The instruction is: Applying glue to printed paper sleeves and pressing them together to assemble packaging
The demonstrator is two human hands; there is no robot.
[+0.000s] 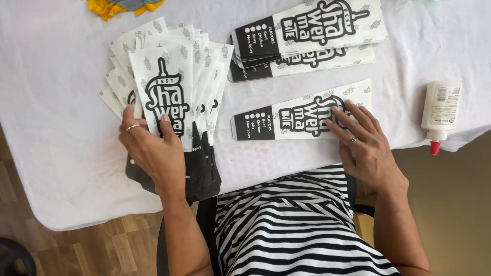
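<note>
Nearest the camera is a black-and-white striped garment (296, 225) on the person's torso, at the edge of a table covered by a white cloth (56, 168).

The left hand (151, 145) lies flat on a fanned stack of white-and-black paper sleeves (176, 102); its fingers are spread, not clamped on anything, with the thumb pressing the top sleeve and a ring on one finger. The dark ends of the fan jut toward the person from under the palm, and the white ends spread away beyond the fingertips.

The right hand (363, 143) rests open, fingers apart, on the end of a single flat sleeve (302, 117) that lies crosswise. Most of that sleeve stretches from the fingertips toward the left hand, its black end stopping just short of the fan. This hand also wears a ring.

Outward from the right hand, well apart, a white glue bottle (441, 110) lies on its side, its red tip (435, 148) pointing toward the table edge.

Beyond the right hand's fingertips sits a pile of finished sleeves (307, 38), stacked crosswise. Farthest off, past the left hand, a yellow cloth (120, 6) shows at the far edge.
</note>
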